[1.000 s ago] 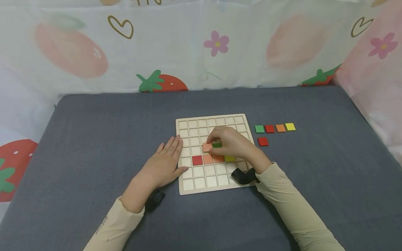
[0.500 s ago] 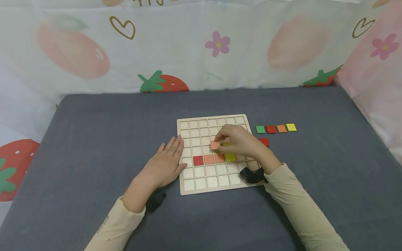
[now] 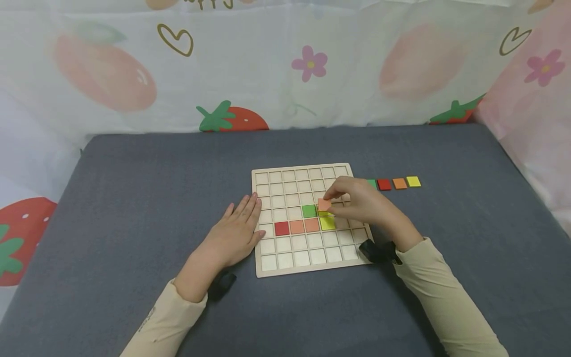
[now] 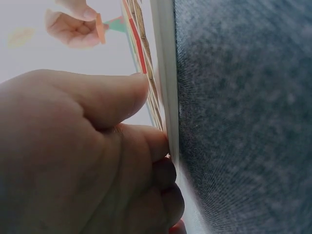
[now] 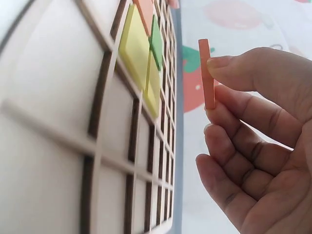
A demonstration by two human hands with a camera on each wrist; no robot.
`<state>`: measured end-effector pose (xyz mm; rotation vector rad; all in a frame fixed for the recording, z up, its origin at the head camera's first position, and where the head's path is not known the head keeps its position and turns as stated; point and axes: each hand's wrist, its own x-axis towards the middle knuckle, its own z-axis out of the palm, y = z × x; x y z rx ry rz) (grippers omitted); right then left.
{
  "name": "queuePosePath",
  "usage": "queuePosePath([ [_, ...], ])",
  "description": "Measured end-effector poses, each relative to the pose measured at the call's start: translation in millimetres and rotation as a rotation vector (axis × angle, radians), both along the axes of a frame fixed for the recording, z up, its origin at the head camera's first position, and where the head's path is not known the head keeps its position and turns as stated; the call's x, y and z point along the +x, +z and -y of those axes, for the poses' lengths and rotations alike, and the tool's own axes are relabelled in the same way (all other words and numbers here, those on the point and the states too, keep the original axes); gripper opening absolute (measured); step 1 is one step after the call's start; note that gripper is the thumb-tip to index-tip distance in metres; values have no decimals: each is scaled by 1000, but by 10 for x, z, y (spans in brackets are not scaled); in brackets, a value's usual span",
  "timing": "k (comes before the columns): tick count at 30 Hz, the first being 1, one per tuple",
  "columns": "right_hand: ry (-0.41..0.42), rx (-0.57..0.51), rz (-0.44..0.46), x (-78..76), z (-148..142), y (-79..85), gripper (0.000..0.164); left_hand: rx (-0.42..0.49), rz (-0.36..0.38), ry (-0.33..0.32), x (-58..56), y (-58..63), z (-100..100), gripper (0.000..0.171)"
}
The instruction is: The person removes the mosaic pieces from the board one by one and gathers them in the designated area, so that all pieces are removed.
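Above the board (image 3: pixel 299 242), near two yellow tiles (image 3: pixel 327 223), my right hand (image 3: pixel 363 201) pinched an orange tile (image 3: pixel 323 205) by its edge, apparently leaving its underside free, while my left hand (image 3: pixel 231 239) lay, fingers outstretched, on the board's left rim, presumably to steady it.

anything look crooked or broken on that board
Nothing stands out. The visible tiles in the wooden grid board look flat and undamaged. One orange tile is raised above it, but the right hand pinches it, so that isn't odd.
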<state>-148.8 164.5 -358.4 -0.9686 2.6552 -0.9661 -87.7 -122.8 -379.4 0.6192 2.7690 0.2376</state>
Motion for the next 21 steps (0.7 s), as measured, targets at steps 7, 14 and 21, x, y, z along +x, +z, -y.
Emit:
queuePosePath([
  [7,-47,15,-20,30,-136,10,17,5,5,11,2,-6,13,71],
  [14,-46,35,-83,51,-286,18,19,3,0,16,7,-16,13,74],
  [21,-89,33,-51,85,-460,32,19,-3,2,17,6,-11,12,74],
])
